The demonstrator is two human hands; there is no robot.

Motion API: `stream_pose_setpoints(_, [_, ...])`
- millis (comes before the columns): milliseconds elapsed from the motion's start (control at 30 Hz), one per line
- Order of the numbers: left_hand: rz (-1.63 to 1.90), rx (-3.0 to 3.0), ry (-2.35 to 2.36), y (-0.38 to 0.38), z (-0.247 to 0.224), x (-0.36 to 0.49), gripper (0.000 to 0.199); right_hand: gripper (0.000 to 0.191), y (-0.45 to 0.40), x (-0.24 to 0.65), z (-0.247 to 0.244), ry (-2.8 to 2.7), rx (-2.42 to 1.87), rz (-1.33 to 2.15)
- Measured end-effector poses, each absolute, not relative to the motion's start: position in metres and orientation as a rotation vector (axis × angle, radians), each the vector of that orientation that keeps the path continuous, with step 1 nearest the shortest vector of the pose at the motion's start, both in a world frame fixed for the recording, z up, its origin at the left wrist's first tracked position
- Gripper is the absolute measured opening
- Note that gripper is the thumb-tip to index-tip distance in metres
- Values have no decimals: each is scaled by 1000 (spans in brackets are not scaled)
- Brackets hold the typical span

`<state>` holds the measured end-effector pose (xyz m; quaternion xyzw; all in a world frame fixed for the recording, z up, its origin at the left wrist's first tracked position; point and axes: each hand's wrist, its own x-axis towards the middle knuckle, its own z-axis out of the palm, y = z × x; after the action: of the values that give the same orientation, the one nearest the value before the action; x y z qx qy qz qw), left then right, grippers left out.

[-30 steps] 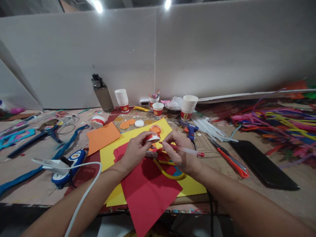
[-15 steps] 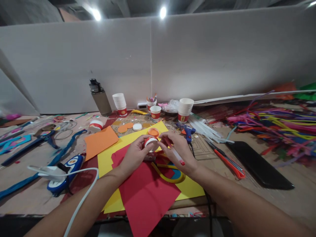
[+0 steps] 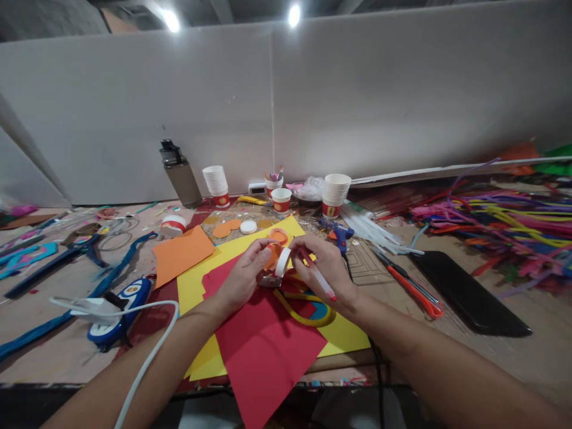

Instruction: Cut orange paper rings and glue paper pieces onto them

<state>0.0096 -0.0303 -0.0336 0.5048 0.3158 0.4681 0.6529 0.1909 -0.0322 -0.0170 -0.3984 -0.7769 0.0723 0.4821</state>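
My left hand [image 3: 239, 280] pinches a short white round piece [image 3: 283, 262], seemingly cut from a paper cup, with an orange surface [image 3: 270, 257] showing beside it. In my right hand [image 3: 328, 268] a pen with a red end [image 3: 322, 280] slants between thumb and fingers, and its fingertips come close to the white piece. Whether they touch it I cannot tell. Beneath the hands lie red paper [image 3: 272, 351], yellow paper [image 3: 201, 322] and yellow-handled scissors [image 3: 304, 322], their blades hidden. Just beyond the fingers rests an orange ring [image 3: 277, 235].
Orange discs [image 3: 222, 230], a white disc [image 3: 248, 226] and orange paper [image 3: 183, 253] lie left of centre. Stacked paper cups [image 3: 336, 192] stand at the back. A glue gun [image 3: 342, 237], a red cutter [image 3: 415, 292] and a black phone [image 3: 469, 292] are rightward; a power strip [image 3: 120, 313] is leftward.
The round piece between my hands has turned, so its white side now stands nearly upright and orange shows to its left. The pen remains in my right hand.
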Motion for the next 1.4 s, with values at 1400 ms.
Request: stream_pose_setpoints(1400, [1368,771,891,1,-21,-13,19,40,10,205,-41,-2300,-1633,88])
